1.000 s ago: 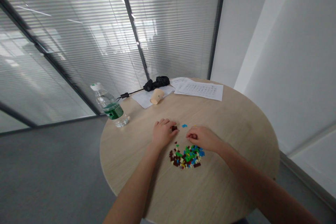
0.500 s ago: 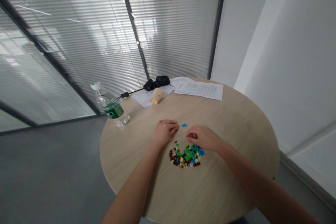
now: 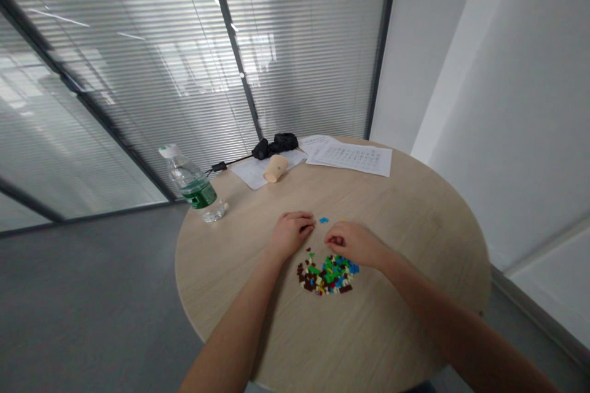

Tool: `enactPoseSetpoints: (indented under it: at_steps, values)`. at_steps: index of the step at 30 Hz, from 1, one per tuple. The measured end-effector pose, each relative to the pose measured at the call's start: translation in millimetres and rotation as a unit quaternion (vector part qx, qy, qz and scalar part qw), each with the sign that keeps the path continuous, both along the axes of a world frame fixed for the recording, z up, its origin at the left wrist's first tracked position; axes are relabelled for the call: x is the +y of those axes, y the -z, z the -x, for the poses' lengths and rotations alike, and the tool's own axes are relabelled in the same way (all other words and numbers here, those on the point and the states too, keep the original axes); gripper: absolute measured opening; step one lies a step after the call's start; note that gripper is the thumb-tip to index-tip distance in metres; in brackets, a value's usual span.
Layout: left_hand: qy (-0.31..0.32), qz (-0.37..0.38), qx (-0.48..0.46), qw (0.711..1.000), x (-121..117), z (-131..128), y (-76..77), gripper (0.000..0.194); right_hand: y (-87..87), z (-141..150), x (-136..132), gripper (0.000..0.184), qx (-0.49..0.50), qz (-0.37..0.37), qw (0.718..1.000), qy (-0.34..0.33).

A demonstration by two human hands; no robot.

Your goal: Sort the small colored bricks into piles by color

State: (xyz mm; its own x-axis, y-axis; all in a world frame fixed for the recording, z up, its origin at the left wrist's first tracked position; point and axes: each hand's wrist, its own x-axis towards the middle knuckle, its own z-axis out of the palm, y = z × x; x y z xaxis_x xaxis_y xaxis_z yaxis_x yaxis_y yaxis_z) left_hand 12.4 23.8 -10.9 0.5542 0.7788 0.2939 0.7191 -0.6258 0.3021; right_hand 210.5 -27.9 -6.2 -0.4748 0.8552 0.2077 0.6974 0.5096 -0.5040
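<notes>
In the head view, my left hand [image 3: 292, 234] rests on the table with its fingers bent together and the thumb close to the fingertips. Whatever they hold, if anything, is too small to make out. My right hand [image 3: 353, 242] faces it with curled fingers, thumb and forefinger pinched; any piece between them is hidden. A small blue building brick piece [image 3: 323, 220] lies just beyond the gap between the hands. Nearer to me, below the right hand, spreads a pile of tiny building bricks [image 3: 328, 275] in brown, green, blue, cream and yellow.
The round wooden table [image 3: 396, 331] carries a water bottle [image 3: 199, 191] at left. Toward the back lie a paper cup [image 3: 275, 168] on its side, a black bundle with a cord [image 3: 282, 143] and printed sheets [image 3: 353, 158]. A yellow bit [image 3: 342, 220] peeks out behind my right hand.
My left hand has shifted slightly right and my right hand slightly left, so the gap between them is narrower. The brick pile looks the same.
</notes>
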Motion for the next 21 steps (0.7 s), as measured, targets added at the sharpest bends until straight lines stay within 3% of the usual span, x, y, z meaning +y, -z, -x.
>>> enactPoseSetpoints:
  at_steps: [5,10,21]
  values:
    - [-0.027,-0.033,-0.006,0.999,-7.0,1.2,-8.3,0.019,-1.5,13.8,-7.9,0.007,0.027,-0.056,0.993,-0.101]
    - [-0.041,-0.041,-0.038,0.998,-14.5,6.9,-13.4,0.018,1.8,24.5,-16.6,0.010,0.032,-0.060,0.986,-0.155]
    - [-0.041,-0.046,-0.069,0.996,-17.3,8.0,-13.6,0.017,3.0,13.9,-10.5,0.010,0.031,-0.105,0.984,-0.139]
